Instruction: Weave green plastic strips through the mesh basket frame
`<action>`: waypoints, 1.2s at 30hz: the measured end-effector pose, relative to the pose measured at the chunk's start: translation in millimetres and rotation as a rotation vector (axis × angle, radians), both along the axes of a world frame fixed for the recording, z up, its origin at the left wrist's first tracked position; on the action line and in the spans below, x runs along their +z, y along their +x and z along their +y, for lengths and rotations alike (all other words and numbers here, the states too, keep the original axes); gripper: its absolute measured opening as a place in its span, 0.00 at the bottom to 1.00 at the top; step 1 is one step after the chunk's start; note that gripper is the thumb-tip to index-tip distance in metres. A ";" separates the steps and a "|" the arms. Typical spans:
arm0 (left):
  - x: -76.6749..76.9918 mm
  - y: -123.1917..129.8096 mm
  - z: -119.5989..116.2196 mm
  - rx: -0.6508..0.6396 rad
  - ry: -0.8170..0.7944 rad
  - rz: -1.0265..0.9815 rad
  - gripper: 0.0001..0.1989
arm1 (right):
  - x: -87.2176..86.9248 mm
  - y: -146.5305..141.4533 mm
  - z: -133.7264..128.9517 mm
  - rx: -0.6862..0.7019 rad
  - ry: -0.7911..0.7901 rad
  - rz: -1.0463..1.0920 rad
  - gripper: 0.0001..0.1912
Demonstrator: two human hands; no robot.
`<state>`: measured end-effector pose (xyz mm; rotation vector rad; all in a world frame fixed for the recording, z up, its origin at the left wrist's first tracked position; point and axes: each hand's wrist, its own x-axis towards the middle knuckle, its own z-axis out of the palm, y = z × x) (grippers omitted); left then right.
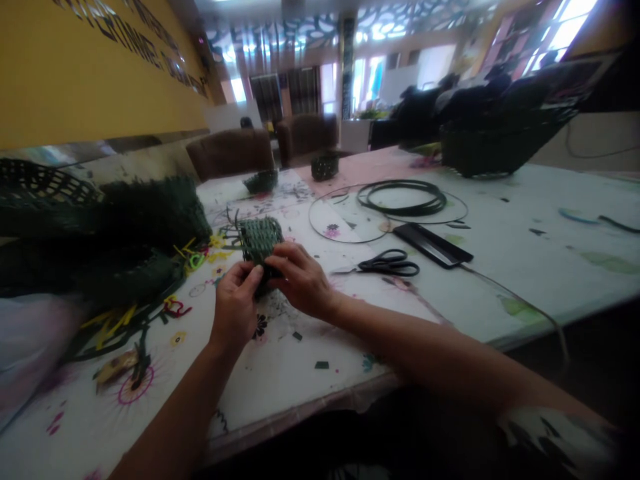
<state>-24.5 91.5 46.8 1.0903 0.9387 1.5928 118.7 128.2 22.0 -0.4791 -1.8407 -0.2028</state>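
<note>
A small dark green woven basket is held up over the table between my two hands, with loose strip ends sticking out at its left. My left hand pinches its lower near edge, thumb on top. From the right, my right hand has its fingers closed on the same edge, the fingertips close to my left thumb. What the right fingertips grip is partly hidden by the hand. Black-handled scissors lie just right of my right hand, apart from it.
Coiled green strip lies beyond the scissors, beside a black phone-like slab with a cable. Large dark woven baskets crowd the left; another big basket stands far right. Small baskets sit at the back. Coloured strip scraps lie left.
</note>
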 end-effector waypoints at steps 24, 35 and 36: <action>-4.3 11.8 2.2 0.003 0.014 0.052 0.10 | 7.3 5.3 4.6 -0.033 -0.098 -0.047 0.05; -1.0 11.2 3.2 0.029 0.031 0.041 0.15 | 6.5 11.0 4.4 -0.070 -0.068 -0.108 0.07; -1.0 11.1 3.2 0.027 0.028 0.039 0.14 | 6.7 11.1 4.4 -0.079 -0.047 -0.112 0.06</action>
